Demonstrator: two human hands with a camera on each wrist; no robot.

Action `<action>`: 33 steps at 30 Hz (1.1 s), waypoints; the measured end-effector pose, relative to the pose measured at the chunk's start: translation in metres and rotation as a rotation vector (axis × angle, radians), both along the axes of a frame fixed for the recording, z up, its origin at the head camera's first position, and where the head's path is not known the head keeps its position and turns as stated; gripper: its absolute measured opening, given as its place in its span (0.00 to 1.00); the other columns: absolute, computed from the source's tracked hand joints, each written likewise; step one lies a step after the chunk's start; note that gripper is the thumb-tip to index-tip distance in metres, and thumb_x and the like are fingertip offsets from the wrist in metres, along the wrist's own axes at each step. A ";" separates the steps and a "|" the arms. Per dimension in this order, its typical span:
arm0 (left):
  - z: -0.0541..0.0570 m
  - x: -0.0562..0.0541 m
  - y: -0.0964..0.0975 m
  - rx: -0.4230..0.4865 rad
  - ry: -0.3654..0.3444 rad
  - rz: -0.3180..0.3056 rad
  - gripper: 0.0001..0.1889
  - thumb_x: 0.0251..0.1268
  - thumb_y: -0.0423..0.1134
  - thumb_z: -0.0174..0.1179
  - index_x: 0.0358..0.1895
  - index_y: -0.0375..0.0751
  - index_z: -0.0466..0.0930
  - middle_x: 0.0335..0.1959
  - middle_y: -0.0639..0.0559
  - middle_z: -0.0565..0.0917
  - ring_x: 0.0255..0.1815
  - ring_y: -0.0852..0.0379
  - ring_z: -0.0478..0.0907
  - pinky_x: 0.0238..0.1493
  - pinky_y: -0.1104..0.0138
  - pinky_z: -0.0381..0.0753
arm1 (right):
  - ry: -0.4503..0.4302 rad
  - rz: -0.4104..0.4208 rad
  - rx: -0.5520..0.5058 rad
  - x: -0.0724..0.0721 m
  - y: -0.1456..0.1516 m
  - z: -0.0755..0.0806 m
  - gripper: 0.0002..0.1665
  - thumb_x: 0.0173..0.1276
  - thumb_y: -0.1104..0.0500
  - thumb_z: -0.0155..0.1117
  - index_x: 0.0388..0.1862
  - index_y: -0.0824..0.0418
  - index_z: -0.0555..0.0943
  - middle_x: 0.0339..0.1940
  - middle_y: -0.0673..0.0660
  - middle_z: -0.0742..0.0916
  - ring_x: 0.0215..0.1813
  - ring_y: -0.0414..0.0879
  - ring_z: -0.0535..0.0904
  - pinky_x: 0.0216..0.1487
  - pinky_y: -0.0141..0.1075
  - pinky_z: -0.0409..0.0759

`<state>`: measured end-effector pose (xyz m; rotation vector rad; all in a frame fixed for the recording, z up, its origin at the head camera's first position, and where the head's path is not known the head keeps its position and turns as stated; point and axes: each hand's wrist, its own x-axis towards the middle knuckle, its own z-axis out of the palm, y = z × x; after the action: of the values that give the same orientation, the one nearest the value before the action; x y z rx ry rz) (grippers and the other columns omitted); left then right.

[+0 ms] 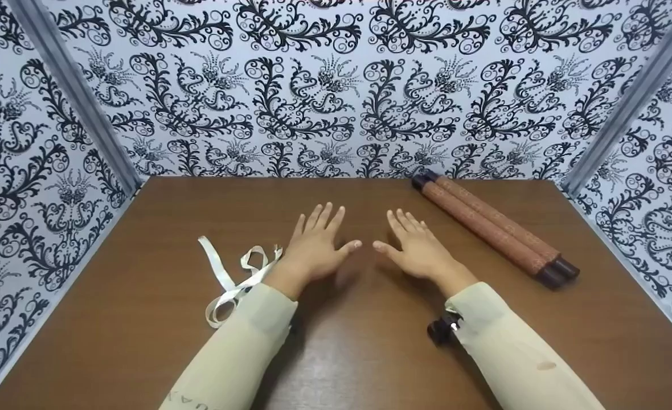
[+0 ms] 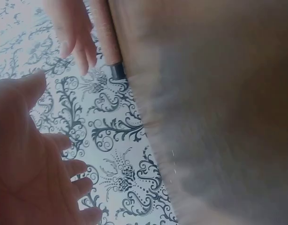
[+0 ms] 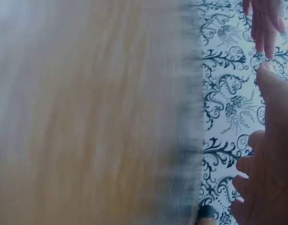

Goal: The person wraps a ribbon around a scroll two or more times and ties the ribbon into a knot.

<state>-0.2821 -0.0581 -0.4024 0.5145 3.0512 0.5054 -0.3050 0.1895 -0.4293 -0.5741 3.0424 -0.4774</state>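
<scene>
My left hand (image 1: 316,247) is held over the middle of the table, palm down, fingers straight and spread, with nothing in it. Opposite it, my right hand (image 1: 421,250) is spread in the same way and also holds nothing; the two thumbs point at each other, a small gap apart. A white ribbon (image 1: 236,291) lies in loose loops just left of my left wrist, partly behind the sleeve. To the right of my right hand, two slim reddish-brown patterned rolls (image 1: 490,225) with black ends lie side by side at a slant. One roll (image 2: 106,33) also shows in the left wrist view.
The brown wooden table (image 1: 359,364) is bordered by a back wall (image 1: 336,91) and side walls in black-and-white scroll-pattern paper. Grey strips (image 1: 74,91) run up the corners. A small black device (image 1: 441,330) sits under the right cuff.
</scene>
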 end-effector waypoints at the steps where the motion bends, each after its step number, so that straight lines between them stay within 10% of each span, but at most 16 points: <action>1: 0.000 0.002 -0.002 0.008 0.005 0.001 0.46 0.75 0.74 0.39 0.86 0.54 0.41 0.87 0.48 0.42 0.88 0.47 0.34 0.85 0.47 0.31 | 0.003 0.008 0.000 0.001 -0.001 0.000 0.55 0.77 0.25 0.41 0.86 0.60 0.46 0.87 0.63 0.51 0.87 0.61 0.43 0.85 0.58 0.43; 18: 0.007 0.028 -0.040 0.070 0.116 0.027 0.45 0.76 0.71 0.43 0.85 0.50 0.45 0.87 0.45 0.46 0.88 0.44 0.41 0.85 0.47 0.38 | -0.004 0.159 -0.014 0.026 -0.034 0.008 0.54 0.77 0.25 0.42 0.86 0.57 0.48 0.87 0.61 0.53 0.88 0.58 0.44 0.85 0.57 0.46; 33: 0.016 0.029 -0.092 0.109 -0.032 0.164 0.42 0.76 0.61 0.55 0.80 0.36 0.58 0.78 0.34 0.67 0.79 0.33 0.64 0.78 0.41 0.62 | -0.051 0.236 -0.034 0.037 -0.050 0.011 0.52 0.78 0.27 0.45 0.86 0.56 0.48 0.87 0.59 0.53 0.88 0.59 0.45 0.85 0.56 0.46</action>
<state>-0.2531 -0.1501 -0.3863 0.2565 3.0637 0.6803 -0.2675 0.1396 -0.4182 -0.8933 2.8729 -0.5249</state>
